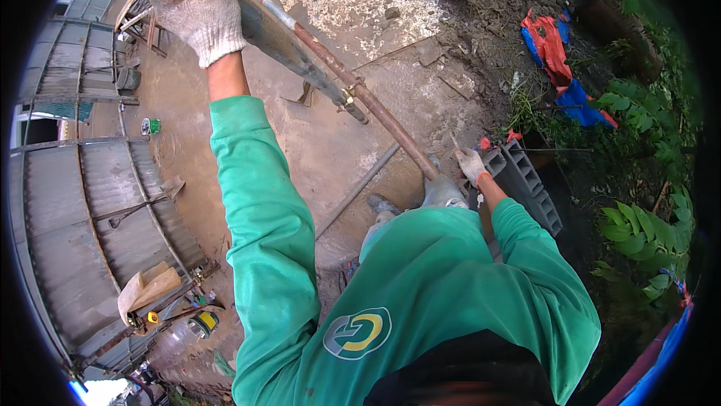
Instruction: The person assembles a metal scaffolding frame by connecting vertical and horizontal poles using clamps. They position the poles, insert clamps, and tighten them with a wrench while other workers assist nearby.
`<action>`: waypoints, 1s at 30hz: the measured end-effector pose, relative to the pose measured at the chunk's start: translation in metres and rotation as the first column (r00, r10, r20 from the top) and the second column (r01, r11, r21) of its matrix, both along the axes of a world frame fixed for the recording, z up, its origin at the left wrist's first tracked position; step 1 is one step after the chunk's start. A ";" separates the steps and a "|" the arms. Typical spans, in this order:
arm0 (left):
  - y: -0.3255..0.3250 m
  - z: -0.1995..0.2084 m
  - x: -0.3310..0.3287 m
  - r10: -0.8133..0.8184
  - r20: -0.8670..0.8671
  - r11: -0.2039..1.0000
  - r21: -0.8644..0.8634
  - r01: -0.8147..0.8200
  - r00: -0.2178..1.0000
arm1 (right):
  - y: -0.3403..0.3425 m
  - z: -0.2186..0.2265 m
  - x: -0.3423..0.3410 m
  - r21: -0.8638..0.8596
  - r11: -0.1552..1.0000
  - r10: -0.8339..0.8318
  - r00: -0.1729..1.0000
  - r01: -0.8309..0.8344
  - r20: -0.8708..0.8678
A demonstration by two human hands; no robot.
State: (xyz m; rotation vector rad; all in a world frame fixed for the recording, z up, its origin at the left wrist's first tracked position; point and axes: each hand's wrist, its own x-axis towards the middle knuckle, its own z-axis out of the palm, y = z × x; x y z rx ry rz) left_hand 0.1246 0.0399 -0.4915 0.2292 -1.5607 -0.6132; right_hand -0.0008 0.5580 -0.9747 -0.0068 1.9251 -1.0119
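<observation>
My left hand, in a white knit glove, is raised and closed around a thick grey pipe that slants down to the right. A thinner rusty brown pipe runs alongside it, joined by a brass-coloured clamp, and ends near my feet. My right hand, also gloved, is low beside the rusty pipe's bottom end and against grey hollow concrete blocks. Its fingers are curled, and a thin stick shows just above it; whether the hand grips it is unclear. Both my sleeves are green.
Corrugated metal sheets lie at the left with a brown paper bag and a green can. A thin grey pipe lies on the concrete ground. Red and blue cloth and leafy plants are at the right.
</observation>
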 end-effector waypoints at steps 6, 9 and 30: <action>0.023 0.001 -0.004 0.028 -0.051 0.991 0.129 -0.021 0.998 | -0.093 0.036 -0.025 -0.057 0.943 0.322 0.941 -0.329 -0.105; 0.024 0.002 -0.001 0.072 0.046 0.986 0.149 -0.078 0.996 | -0.146 0.018 -0.050 -0.055 0.807 0.493 0.722 -0.588 -0.484; 0.014 0.025 0.046 0.156 0.029 0.928 0.338 -0.156 0.987 | -0.328 -0.102 -0.070 -0.363 0.674 0.486 0.757 -0.643 -0.437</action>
